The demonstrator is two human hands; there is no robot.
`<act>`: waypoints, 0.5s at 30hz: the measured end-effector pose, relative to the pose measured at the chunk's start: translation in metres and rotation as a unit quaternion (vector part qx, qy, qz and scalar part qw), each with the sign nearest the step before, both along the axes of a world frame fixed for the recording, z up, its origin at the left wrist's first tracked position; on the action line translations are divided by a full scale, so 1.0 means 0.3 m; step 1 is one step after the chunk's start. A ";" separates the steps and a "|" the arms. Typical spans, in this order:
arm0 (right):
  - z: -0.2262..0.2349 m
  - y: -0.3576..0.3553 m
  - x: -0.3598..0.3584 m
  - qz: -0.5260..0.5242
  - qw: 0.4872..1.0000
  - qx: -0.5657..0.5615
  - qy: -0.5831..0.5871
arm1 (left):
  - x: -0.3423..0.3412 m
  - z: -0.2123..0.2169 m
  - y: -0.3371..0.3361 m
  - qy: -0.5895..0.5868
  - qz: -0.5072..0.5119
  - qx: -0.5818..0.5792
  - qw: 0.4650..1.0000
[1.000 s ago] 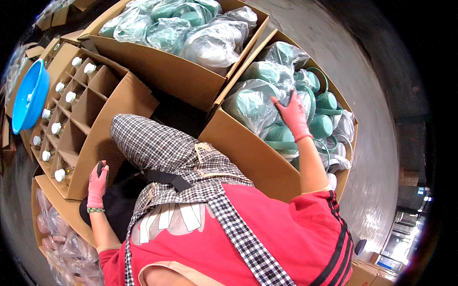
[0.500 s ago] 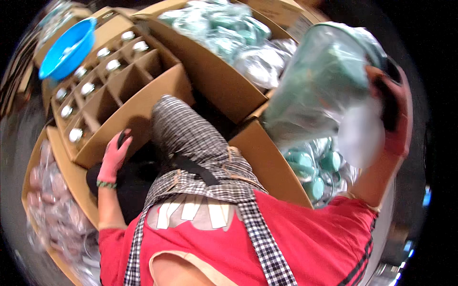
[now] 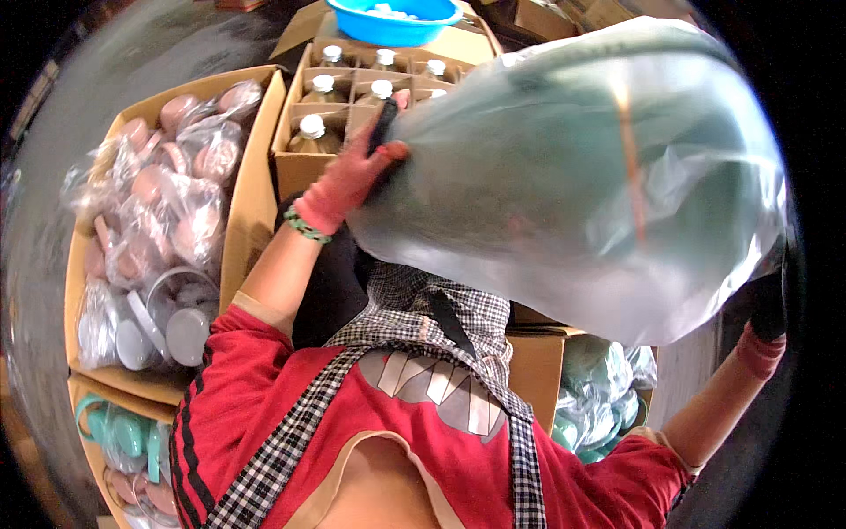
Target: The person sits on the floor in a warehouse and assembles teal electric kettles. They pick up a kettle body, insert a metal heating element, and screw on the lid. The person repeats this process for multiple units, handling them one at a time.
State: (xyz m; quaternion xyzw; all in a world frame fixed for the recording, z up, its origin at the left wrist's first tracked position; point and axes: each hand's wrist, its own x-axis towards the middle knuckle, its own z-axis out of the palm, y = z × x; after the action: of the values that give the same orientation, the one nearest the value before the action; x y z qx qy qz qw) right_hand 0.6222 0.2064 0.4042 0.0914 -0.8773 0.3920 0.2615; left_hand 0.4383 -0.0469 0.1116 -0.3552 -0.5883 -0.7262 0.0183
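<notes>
A large, rounded, dark greenish vessel-like thing in a clear plastic bag (image 3: 529, 194) hangs in front of me, lying roughly sideways; the plastic blurs what is inside. My left hand (image 3: 352, 172), in a pink and black glove, grips its left end with the fingers bent round it. At the far right end, my right hand (image 3: 768, 309), in a matching glove, supports the bag from its lower side, most of its fingers hidden. Just beyond my left hand stands a divided carton (image 3: 295, 160) with several white-capped bottles (image 3: 312, 132) in its compartments.
A blue basin (image 3: 392, 28) with small white pieces sits behind the bottles. To the left, a carton (image 3: 256, 176) holds bagged pink and white headphone-like items (image 3: 145, 181). Bagged turquoise items (image 3: 604, 392) fill another carton at lower right, and more lie at lower left.
The bagged thing has come from my right side to across my front. My left hand has risen from beside the bottle carton onto its left end. My view has turned.
</notes>
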 end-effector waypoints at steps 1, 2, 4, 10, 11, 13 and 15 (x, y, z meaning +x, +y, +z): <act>-0.031 0.007 -0.017 0.014 1.000 -0.022 -0.011 | 0.019 0.023 -0.053 -0.014 0.037 -0.029 0.999; -0.057 0.018 -0.035 0.028 0.998 -0.048 -0.024 | 0.037 0.046 -0.105 -0.027 0.074 -0.057 0.995; -0.113 0.064 -0.056 0.079 0.988 -0.122 -0.058 | 0.023 -0.055 -0.203 0.116 0.266 -0.188 0.938; -0.387 0.517 0.076 0.159 0.886 -0.401 -0.171 | 0.044 -0.187 -0.335 -0.167 0.378 -0.078 0.907; -0.451 0.576 0.118 0.140 0.886 -0.414 -0.155 | 0.024 -0.214 -0.351 -0.169 0.422 -0.064 0.888; -0.619 0.687 0.209 0.087 0.894 -0.418 -0.136 | -0.028 -0.289 -0.442 -0.195 0.506 -0.051 0.839; -0.702 0.688 0.227 0.169 0.859 -0.443 -0.195 | -0.111 -0.419 -0.589 -0.215 0.484 0.164 0.832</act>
State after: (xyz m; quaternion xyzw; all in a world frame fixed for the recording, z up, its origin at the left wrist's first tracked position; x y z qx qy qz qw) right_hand 0.6901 0.4127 0.1936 0.0343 -0.6152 0.7872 0.0279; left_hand 0.4051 -0.2234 -0.0141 0.1488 -0.5463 -0.7684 0.2983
